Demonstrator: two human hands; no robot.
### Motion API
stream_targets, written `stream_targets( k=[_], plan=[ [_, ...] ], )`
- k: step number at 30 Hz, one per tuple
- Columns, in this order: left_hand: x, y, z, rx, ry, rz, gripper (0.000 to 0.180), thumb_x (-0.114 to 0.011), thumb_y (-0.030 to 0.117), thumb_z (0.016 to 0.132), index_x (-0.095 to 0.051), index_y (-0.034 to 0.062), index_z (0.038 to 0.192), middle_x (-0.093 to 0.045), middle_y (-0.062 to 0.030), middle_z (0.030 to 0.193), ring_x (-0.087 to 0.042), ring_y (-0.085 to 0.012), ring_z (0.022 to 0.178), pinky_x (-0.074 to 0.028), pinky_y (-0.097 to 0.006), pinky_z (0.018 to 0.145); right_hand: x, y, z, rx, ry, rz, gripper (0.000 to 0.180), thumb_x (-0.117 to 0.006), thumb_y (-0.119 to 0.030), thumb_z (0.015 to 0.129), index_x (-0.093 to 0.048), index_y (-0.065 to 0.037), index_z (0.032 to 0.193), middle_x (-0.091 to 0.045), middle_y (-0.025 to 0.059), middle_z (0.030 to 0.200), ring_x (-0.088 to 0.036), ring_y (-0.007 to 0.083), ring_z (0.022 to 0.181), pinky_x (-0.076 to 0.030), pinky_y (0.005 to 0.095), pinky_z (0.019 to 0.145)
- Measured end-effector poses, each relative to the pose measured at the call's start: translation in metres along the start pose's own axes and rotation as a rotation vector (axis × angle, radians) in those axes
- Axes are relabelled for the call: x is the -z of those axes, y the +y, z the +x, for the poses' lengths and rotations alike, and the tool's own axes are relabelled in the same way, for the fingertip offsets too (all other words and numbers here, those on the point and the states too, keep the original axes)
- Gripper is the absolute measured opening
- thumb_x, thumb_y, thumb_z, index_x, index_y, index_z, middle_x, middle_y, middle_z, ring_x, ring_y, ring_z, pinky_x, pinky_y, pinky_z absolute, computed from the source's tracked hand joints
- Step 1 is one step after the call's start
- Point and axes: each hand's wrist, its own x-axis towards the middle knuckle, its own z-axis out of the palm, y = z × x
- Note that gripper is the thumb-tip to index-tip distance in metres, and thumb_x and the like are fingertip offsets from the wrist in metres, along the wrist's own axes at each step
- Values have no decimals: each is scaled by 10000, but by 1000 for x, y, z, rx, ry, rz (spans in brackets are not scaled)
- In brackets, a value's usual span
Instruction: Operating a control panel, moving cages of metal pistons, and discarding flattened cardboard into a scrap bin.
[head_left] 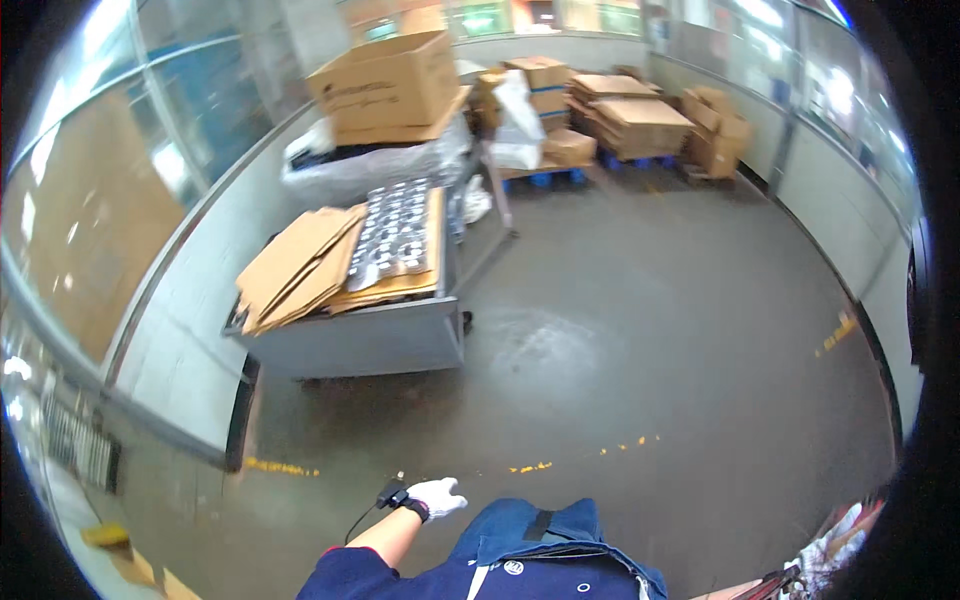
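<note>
My left hand point(437, 497), in a white glove, hangs in front of my body above the floor. Its thumb and fingers are apart, and I see nothing in it. A black strap with a small dark device point(393, 494) and a thin cable sits around that wrist. At the lower right edge is my right hand point(832, 552), blurred and partly cut off, with a pale glove. Dark and reddish shapes lie beside it; whether it holds anything I cannot make out.
A grey cart point(360, 340) on the left carries flattened cardboard point(300, 262) and clear plastic trays point(392, 232). Behind it stands a large open carton point(390, 88). Stacked boxes point(640, 125) rest on blue-footed pallets along the back. Wall panels point(850, 225) bound the right; worn yellow marks point(530, 468) cross the floor.
</note>
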Motion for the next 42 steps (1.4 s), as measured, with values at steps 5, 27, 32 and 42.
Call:
stream_targets(
  k=[5, 27, 32, 42],
  plan=[
    [-22, -38, -5, 211, 33, -272, 800, -548, 586, 862, -445, 71, 1466, -542, -192, 1424, -531, -352, 1303, -416, -433, 1082, -124, 165, -7, -454, -327, 86, 546, -249, -59, 1068, -110, -119, 1592, -92, 95, 1662, -156, 281, 1519, -133, 375, 1270],
    [-88, -76, -34, 900, 190, -1043, 811, -559, 651, 839, -539, 59, 1394, -578, -186, 1384, -544, -344, 1291, -433, -390, 1066, -627, 515, -495, -1314, -1175, 253, 274, -732, -107, 906, -658, -6, 1150, -676, 76, 1103, -681, 178, 901, -610, 344, 715],
    [-66, -132, -43, 1023, 288, -1136, 790, -574, 629, 836, -548, 55, 1378, -593, -197, 1359, -566, -343, 1263, -437, -408, 1060, -633, 541, -630, -1576, -1295, 193, 297, -749, -54, 866, -644, -39, 1143, -685, 71, 1062, -686, 209, 874, -600, 359, 671],
    [-56, -159, -47, 1166, 356, -1380, 817, -534, 645, 864, -459, 99, 1467, -520, -160, 1458, -514, -329, 1328, -406, -406, 1091, -532, 558, -820, -2168, -1321, -183, 310, -640, -323, 974, -607, -19, 1025, -488, 38, 740, -466, 159, 610, -535, 319, 666]
  ],
)
